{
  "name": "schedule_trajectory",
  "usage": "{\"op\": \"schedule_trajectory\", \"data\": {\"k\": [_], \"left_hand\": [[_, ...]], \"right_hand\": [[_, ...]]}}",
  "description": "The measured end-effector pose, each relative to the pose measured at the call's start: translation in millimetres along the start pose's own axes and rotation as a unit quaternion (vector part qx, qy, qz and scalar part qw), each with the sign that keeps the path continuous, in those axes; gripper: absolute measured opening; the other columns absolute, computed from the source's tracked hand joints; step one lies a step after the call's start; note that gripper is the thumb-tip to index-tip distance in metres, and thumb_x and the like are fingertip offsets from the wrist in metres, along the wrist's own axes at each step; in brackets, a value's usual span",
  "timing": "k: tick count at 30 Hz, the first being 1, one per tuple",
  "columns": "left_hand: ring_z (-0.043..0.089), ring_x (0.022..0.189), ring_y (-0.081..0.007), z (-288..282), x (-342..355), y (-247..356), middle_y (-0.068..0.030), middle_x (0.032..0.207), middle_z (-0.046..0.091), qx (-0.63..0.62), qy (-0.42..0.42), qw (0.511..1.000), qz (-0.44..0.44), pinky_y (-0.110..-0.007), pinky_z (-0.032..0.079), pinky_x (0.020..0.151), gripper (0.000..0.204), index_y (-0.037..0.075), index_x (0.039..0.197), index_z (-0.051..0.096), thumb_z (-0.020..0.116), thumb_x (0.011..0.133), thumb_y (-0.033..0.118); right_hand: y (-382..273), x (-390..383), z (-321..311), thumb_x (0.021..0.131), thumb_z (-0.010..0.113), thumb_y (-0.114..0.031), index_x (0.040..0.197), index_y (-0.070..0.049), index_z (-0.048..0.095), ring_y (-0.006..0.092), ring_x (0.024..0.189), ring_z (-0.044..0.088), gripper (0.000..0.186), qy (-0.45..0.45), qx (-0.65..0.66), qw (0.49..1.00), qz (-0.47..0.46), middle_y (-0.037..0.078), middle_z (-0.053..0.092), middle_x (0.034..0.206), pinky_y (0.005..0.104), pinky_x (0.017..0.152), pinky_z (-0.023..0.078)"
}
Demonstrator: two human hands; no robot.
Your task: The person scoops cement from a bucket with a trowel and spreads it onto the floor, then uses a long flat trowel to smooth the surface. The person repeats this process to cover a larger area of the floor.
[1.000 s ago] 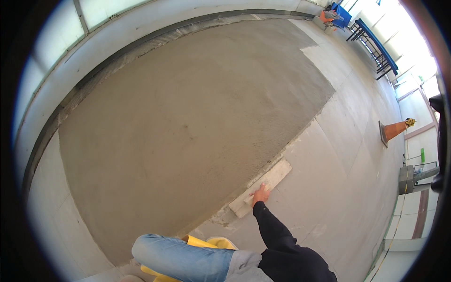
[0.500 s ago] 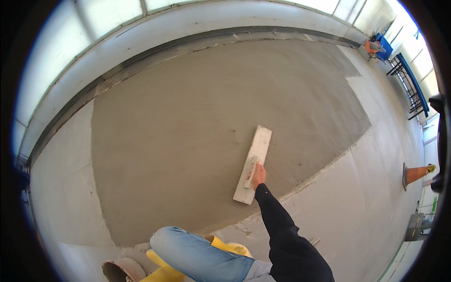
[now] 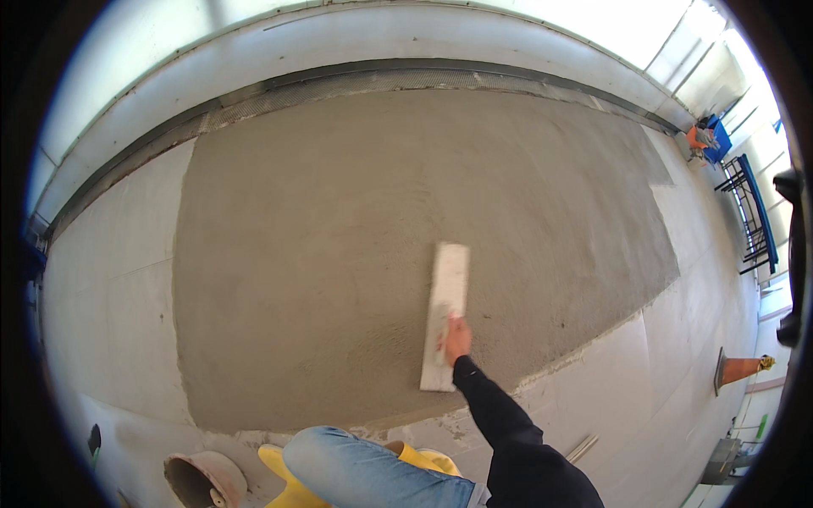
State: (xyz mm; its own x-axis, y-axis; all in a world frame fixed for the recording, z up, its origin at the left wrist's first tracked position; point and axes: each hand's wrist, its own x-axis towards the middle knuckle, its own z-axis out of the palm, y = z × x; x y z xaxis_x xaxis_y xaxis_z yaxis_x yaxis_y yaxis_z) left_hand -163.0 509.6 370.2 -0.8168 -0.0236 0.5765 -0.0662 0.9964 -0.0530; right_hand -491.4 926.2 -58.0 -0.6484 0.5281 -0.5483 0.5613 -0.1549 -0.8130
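My right hand (image 3: 457, 339), in a black sleeve from the lower edge, is closed on the handle of a long, pale float (image 3: 445, 271). The float lies lengthwise away from me, slightly blurred, on a broad patch of wet grey screed (image 3: 322, 212) with faint streaks and rougher spots near it. My bent knee (image 3: 339, 466) in blue jeans and some yellow footwear or padding (image 3: 279, 474) are at the lower edge, beside the screed's near border. My left hand is not in view.
A bucket (image 3: 182, 483) sits at lower left, thin sticks (image 3: 583, 449) at lower right. Pale tiles (image 3: 110, 322) border the screed. A wall (image 3: 406, 38) with a trough runs along the far side. At right are an orange cone (image 3: 738, 370), a blue bench (image 3: 754, 212) and piled items (image 3: 707, 140).
The float has moved from the right-hand border onto the screed, turned more lengthwise and shifted slightly left since half a second ago. The view has swung left, bringing the bucket into sight.
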Motion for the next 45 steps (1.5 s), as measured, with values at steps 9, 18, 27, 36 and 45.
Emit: {"op": "schedule_trajectory", "data": {"k": [9,18,27,36,45], "left_hand": [[0.062,0.111,-0.0510,3,-12,-20,-0.0305,0.124,0.064,0.024,0.005,0.996,0.088,-0.061,0.049,0.094,0.023,0.004,0.110,0.068,0.070,0.091,0.018],[0.058,0.117,-0.0528,-11,-8,-21,-0.0316,0.132,0.058,0.031,-0.114,0.990,-0.076,-0.063,0.046,0.097,0.036,0.007,0.127,0.059,0.067,0.094,0.019],[0.053,0.125,-0.0528,-10,1,-17,-0.0284,0.133,0.060,0.021,-0.159,0.983,-0.087,-0.064,0.042,0.103,0.048,0.009,0.132,0.062,0.068,0.091,0.034],[0.050,0.129,-0.0517,-8,4,-16,-0.0262,0.137,0.058,-0.007,-0.114,0.986,-0.125,-0.063,0.040,0.105,0.050,0.011,0.129,0.065,0.069,0.089,0.041],[0.051,0.128,-0.0514,-12,-2,-14,-0.0260,0.137,0.058,-0.010,-0.124,0.985,-0.122,-0.063,0.041,0.106,0.051,0.010,0.127,0.066,0.067,0.089,0.044]], "right_hand": [[-59,111,26,0.107,0.048,-0.044,0.103,0.000,0.059,0.0176,0.052,0.056,0.046,0.070,0.083,0.994,-0.028,0.008,0.056,0.069,0.0371,0.045,0.046],[-21,36,-31,0.106,0.049,-0.042,0.106,-0.003,0.059,0.0165,0.049,0.055,0.041,0.085,0.121,0.989,-0.021,0.006,0.055,0.067,0.0340,0.043,0.046],[-51,56,105,0.105,0.053,-0.045,0.096,-0.002,0.054,0.0189,0.050,0.056,0.044,-0.094,0.056,0.994,-0.025,0.011,0.056,0.068,0.0362,0.045,0.047],[12,-66,28,0.103,0.055,-0.048,0.137,0.004,0.054,0.0139,0.062,0.058,0.062,-0.322,-0.297,0.898,0.031,0.008,0.060,0.079,0.0325,0.052,0.050],[-74,24,137,0.105,0.052,-0.048,0.123,-0.006,0.059,0.0121,0.063,0.054,0.047,-0.270,-0.132,0.951,0.067,0.004,0.056,0.079,0.0307,0.055,0.049]]}}
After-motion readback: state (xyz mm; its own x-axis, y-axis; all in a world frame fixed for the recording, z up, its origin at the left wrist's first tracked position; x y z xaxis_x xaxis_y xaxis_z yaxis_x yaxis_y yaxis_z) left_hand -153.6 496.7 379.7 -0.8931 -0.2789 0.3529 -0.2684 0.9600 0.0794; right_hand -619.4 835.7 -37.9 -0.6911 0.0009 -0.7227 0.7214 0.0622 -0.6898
